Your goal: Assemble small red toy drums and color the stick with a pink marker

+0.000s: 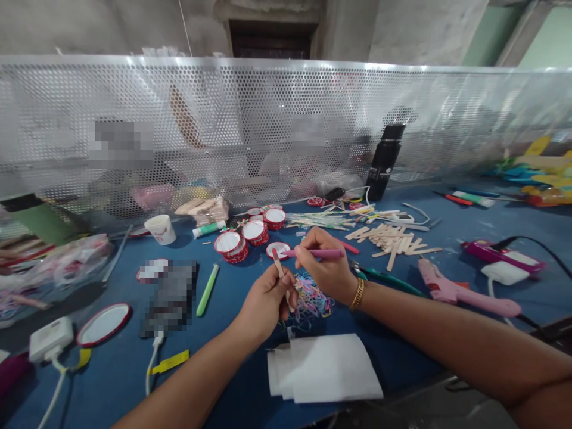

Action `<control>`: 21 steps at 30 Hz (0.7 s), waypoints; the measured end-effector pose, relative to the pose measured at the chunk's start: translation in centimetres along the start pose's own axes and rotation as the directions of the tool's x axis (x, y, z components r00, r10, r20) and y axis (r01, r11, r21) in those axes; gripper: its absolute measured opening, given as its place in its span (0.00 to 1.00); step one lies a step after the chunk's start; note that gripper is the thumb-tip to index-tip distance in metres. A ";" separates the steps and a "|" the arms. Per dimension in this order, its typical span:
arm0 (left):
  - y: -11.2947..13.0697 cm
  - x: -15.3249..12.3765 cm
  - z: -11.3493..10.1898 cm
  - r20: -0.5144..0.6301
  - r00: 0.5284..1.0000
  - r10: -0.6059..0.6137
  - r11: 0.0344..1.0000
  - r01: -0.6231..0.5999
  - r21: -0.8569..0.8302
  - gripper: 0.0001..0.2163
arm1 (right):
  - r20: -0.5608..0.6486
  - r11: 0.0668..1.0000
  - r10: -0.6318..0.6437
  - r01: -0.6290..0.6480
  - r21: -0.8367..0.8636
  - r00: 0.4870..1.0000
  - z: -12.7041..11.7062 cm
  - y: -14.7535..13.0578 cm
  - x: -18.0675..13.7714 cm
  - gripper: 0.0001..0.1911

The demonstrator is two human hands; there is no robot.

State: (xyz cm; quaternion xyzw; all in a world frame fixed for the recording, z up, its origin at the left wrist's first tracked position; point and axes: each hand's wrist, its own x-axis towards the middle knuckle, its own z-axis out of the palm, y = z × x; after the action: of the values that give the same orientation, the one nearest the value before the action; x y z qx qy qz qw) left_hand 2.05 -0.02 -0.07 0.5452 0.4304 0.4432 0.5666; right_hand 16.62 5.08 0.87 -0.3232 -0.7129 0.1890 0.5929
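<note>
My left hand point(263, 301) is closed around a flat wooden craft stick point(279, 265), which points up and away and has a reddish-pink upper end. A pink marker point(325, 254) lies in the pinched fingers of my right hand point(322, 265). Its tip points left, close to the coloured end of the stick; whether they touch I cannot tell. Below both hands sits a tangle of thin multicoloured strands point(315, 298). Just beyond them is a round white disc point(273, 249) with a red rim. Folded white sheets point(326, 369) lie at the near edge.
Stacked red-rimmed discs point(230, 244) and a paper cup point(159, 229) stand beyond my hands. To the right are scattered wooden sticks point(393, 238), a pink glue gun point(460, 292) and a black bottle point(385, 161). A green marker point(208, 290) lies left. A perforated metal screen point(268, 131) backs the table.
</note>
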 end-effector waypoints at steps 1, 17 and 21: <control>0.1 0.0 0.0 -0.004 1.000 -0.006 1.000 0.006 0.007 0.14 | 0.001 1.000 -0.006 0.006 0.008 1.000 0.0 -0.1 0.0 0.10; 0.0 0.0 0.1 -0.012 1.000 0.012 1.000 -0.012 0.011 0.15 | 0.009 1.000 -0.020 0.020 0.009 1.000 0.0 0.0 -0.1 0.09; -0.2 0.1 0.1 -0.012 1.000 0.012 1.000 -0.012 0.021 0.15 | 0.024 0.999 -0.052 0.052 0.009 0.998 0.1 -0.4 -0.3 0.09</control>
State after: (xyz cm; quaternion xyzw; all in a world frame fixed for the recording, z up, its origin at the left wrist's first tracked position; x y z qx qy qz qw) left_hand 2.18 0.01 -0.22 0.5510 0.4352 0.4455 0.5555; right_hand 16.46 4.63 0.86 -0.2997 -0.7276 0.1804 0.5902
